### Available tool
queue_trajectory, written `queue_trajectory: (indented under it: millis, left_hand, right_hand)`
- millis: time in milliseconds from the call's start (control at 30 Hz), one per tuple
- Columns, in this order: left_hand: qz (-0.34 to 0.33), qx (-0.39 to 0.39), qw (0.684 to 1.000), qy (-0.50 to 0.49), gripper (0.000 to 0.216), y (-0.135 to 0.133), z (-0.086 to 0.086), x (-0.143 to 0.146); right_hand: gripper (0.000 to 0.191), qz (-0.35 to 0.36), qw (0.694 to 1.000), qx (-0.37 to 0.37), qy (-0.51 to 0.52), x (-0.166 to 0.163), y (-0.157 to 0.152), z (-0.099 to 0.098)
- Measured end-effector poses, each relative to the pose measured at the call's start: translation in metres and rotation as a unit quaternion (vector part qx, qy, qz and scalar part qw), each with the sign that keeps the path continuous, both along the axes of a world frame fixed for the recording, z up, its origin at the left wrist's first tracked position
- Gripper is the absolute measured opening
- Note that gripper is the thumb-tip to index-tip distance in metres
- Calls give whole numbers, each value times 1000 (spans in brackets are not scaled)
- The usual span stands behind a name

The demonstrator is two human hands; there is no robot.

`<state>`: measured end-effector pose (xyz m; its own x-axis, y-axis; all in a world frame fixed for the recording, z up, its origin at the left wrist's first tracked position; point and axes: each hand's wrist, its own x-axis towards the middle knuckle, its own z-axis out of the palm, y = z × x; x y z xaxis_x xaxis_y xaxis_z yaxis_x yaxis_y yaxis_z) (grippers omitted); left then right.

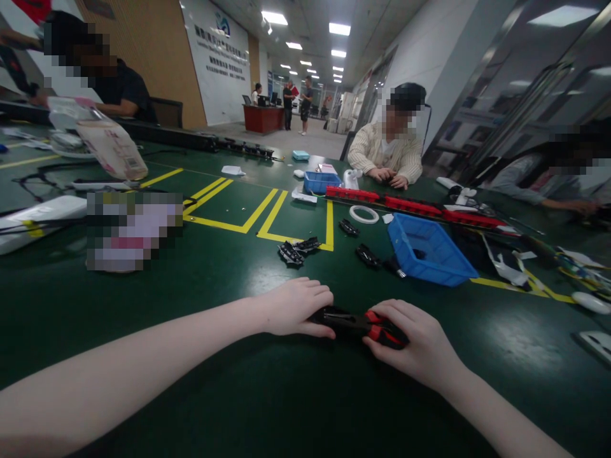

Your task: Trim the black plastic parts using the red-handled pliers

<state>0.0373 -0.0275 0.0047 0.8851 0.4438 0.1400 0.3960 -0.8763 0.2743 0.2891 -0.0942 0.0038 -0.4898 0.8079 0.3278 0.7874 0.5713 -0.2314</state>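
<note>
My right hand (415,340) is wrapped round the red and black handles of a pair of pliers (379,332). Their dark jaws point left, to a small black part (323,315) that my left hand (300,308) pinches between thumb and fingers. Jaws and part meet or overlap there; whether the jaws are closed on it cannot be made out. Beyond my hands lie two black plastic pieces with pale marks, a near one (290,254) and one partly beside it (308,244). Farther right are two more dark pieces (367,256) (349,227).
A blue bin (432,275) stands right of the pieces, near a white tape roll (363,214) and long red strips (410,207). A smaller blue tray (321,184) is farther back. Yellow tape lines (296,240) mark the green table. People sit opposite and at both sides.
</note>
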Motion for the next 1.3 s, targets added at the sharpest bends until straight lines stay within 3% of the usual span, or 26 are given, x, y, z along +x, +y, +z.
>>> queue_trajectory:
  millis: [300, 1300]
  left_hand:
    - [-2, 19, 1000, -3, 39, 1, -3, 1]
    - [4, -20, 1000, -15, 35, 1, -1, 0]
  right_hand:
    - [23, 13, 997, 67, -28, -5, 0, -2]
    - [25, -12, 999, 28, -17, 1, -1, -1]
